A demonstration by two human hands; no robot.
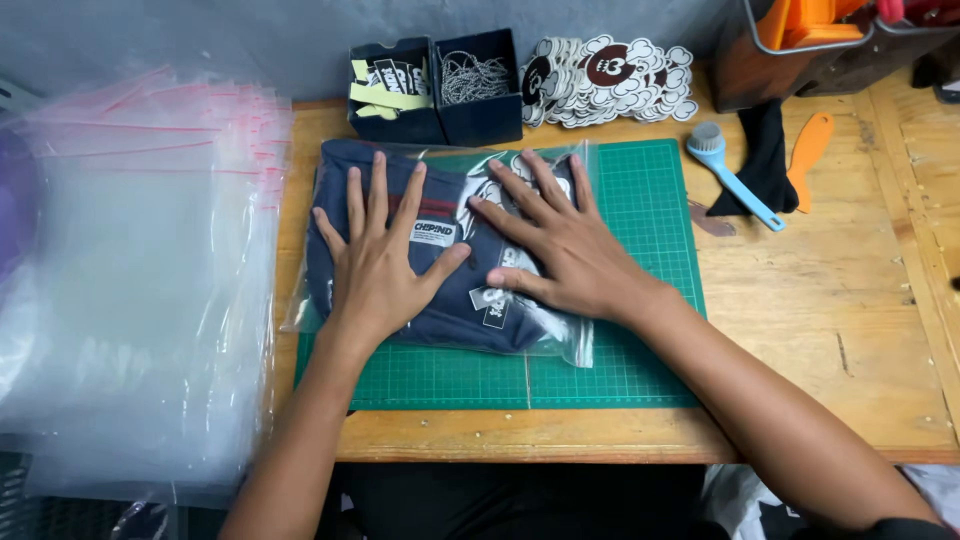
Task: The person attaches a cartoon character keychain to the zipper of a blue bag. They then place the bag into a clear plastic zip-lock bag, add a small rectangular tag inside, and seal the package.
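Both hands, left hand [378,262] and right hand [560,250], press flat (fingers spread, gripping nothing) on the clear-bagged navy garment [440,300].

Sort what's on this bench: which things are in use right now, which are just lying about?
In use: left hand and right hand flat on bagged navy garment, green cutting mat.

Lying about: clear bag stack, black boxes, sticker pile, blue brush, orange scraper.

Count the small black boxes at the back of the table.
2. Left box, behind the bagged garment, holds paper tags; right box, touching it, holds a tangle of string. More may be hidden behind the brown bin at the right.
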